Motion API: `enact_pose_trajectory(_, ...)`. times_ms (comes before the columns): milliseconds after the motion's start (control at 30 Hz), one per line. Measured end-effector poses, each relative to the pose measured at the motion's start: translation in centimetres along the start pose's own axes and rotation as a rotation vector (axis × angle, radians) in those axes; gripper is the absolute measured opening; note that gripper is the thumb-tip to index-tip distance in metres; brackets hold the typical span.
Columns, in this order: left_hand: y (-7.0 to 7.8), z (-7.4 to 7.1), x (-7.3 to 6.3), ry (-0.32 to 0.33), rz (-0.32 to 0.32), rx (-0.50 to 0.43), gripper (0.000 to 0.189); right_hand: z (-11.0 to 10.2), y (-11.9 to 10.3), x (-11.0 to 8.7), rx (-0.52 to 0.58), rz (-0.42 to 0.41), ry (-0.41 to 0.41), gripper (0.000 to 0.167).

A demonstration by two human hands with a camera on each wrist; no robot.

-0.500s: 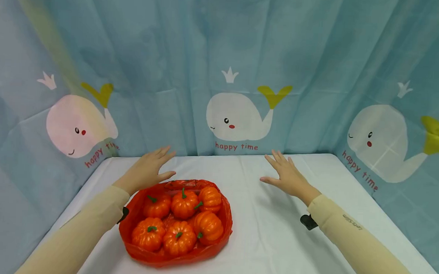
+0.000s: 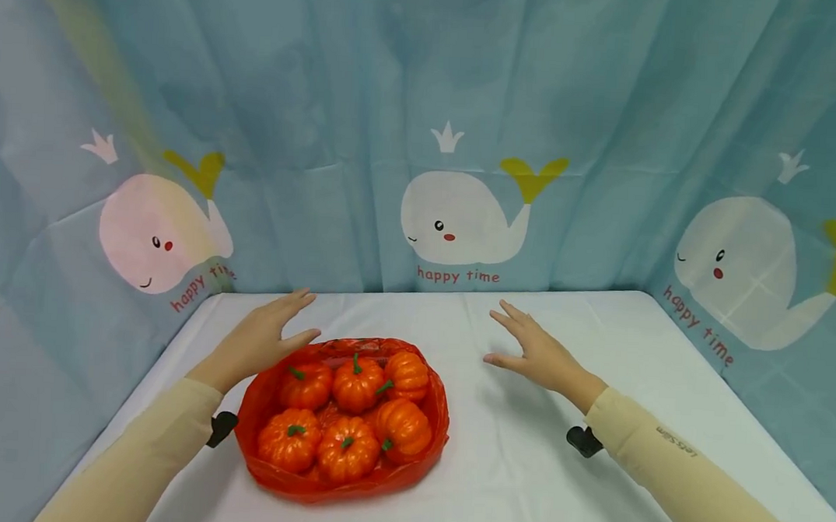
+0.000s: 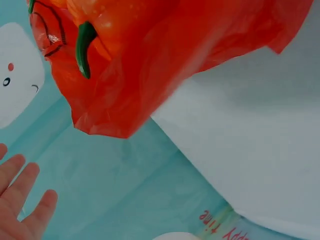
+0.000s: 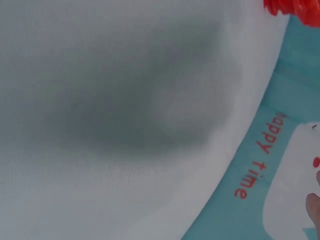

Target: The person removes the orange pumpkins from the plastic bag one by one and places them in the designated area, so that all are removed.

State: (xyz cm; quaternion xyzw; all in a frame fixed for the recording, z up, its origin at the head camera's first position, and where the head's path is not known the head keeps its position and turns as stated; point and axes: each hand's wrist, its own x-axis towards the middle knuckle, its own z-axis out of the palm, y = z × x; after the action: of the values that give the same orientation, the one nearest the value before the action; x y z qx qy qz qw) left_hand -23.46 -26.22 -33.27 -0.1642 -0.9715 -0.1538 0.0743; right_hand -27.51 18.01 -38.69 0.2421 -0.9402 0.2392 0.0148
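In the head view, a red plastic bag (image 2: 331,492) lies spread open on the table with several small orange pumpkins inside, among them a front-left pumpkin (image 2: 289,441) with a green stem. My left hand (image 2: 263,338) hovers at the bag's back left side, fingers extended and thumb apart, holding nothing. My right hand (image 2: 540,358) hangs above the white cloth, right of the bag and apart from it, its fingers spread and holding nothing. The left wrist view shows the bag's edge (image 3: 115,107) and one pumpkin (image 3: 120,25) close up.
A white cloth (image 2: 492,482) covers the table. Behind and along both sides hangs a blue curtain (image 2: 307,233) printed with white whales. Each wrist carries a small black device, such as the right one (image 2: 584,441).
Both hands have shifted slightly left and lower against the table. The head view has turned a little, so the bag appears slightly farther right and higher; its pumpkins stay in place.
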Motion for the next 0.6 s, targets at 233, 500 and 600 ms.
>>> enact_pose_trajectory(233, -0.6, 0.0, -2.1, 0.023, -0.134, -0.161, 0.068, 0.9, -1.4, -0.4, -0.010, -0.079, -0.014, 0.084)
enact_pose_trajectory(500, -1.1, 0.4, -3.2, 0.068, -0.171, -0.212, 0.061, 1.5, -2.3, -1.1, 0.055, -0.100, 0.017, 0.080)
enact_pose_trajectory(600, -1.6, 0.6, -3.8, 0.077, -0.188, -0.237, 0.061, 1.8, -2.5, -1.2, 0.097, -0.120, 0.042, 0.078)
